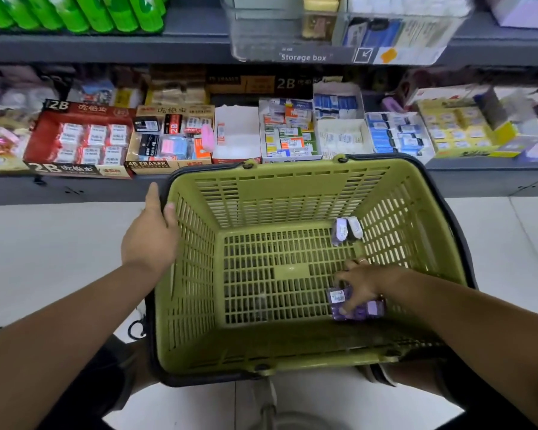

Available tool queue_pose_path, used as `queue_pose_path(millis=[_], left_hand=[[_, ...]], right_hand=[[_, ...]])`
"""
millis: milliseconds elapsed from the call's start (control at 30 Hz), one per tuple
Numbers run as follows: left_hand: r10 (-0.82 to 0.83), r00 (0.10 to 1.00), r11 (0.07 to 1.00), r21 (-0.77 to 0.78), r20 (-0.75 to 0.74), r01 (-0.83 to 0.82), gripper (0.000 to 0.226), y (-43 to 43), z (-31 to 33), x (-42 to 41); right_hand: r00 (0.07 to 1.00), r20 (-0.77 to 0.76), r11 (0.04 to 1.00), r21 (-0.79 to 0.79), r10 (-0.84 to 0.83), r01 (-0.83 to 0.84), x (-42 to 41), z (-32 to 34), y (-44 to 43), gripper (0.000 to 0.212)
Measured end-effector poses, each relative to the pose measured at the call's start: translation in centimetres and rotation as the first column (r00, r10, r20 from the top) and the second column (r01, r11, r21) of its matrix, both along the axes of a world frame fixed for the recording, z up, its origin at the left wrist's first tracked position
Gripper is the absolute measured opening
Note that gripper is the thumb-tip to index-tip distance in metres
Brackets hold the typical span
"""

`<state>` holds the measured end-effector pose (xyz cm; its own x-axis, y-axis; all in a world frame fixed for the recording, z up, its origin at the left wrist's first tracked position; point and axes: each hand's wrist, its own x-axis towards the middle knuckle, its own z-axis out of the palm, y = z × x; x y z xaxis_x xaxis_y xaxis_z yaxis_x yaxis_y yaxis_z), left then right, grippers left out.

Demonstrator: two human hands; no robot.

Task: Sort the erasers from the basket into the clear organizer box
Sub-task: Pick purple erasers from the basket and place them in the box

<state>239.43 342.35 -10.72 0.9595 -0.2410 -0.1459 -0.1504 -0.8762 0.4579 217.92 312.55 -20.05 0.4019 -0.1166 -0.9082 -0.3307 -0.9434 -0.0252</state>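
2 purple erasers (344, 230) lean side by side in the basket's (196, 274) far right corner, long axes pointing at the shelf (485, 181). The right hand (359, 283) pinches the near erasers (374, 308), lying crosswise; the left hand (149, 234) grips the basket's left rim. The clear organizer box (261, 35) sits above.

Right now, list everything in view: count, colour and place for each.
basket: one, green with a dark rim, in front of the shelves
eraser packs: two, purple and dark, far right corner of the basket floor
purple packs: seemingly two, purple, near right of the basket floor
storage box: one, clear, upper shelf
red carton: one, red, lower shelf at left
mixed cartons: several, many colours, along the lower shelf
green tubes: several, green, upper shelf at left
left grip: holds the basket's left rim
right grip: pinches the purple packs
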Motion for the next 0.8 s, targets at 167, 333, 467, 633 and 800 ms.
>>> queue_pose_path(millis=[167, 333, 467, 633, 800], left_hand=[[-0.018, 1.0, 1.0, -0.016, 0.008, 0.018, 0.052, -0.1, 0.1, -0.1], [-0.022, 1.0, 1.0, -0.013, 0.005, 0.022, 0.052, 0.0, 0.2, 0.0], [-0.027, 1.0, 1.0, -0.004, 0.002, 0.027, 0.052, -0.1, 0.2, 0.0], [-0.031, 1.0, 0.999, -0.007, 0.004, 0.031, 0.051, -0.4, 0.4, 0.1], [-0.029, 1.0, 1.0, -0.005, 0.002, 0.029, 0.051, -0.4, 0.3, 0.0]], right_hand=[[0.996, -0.042, 0.996, 0.038, -0.077, 0.079, 0.7, -0.4, -0.5, 0.064], [0.999, -0.03, 0.998, -0.052, -0.024, 0.022, 1.1, -0.4, -1.4, 0.079], [0.996, -0.084, 0.996, -0.084, 0.033, -0.04, 0.9, -1.0, -1.0, 0.095], [0.995, -0.046, 0.994, 0.045, -0.094, 0.096, -0.5, -1.3, -0.4, 0.083], [0.895, -0.116, 0.843, 0.301, -0.432, 0.446, -1.1, -1.5, 2.1, 0.078]])
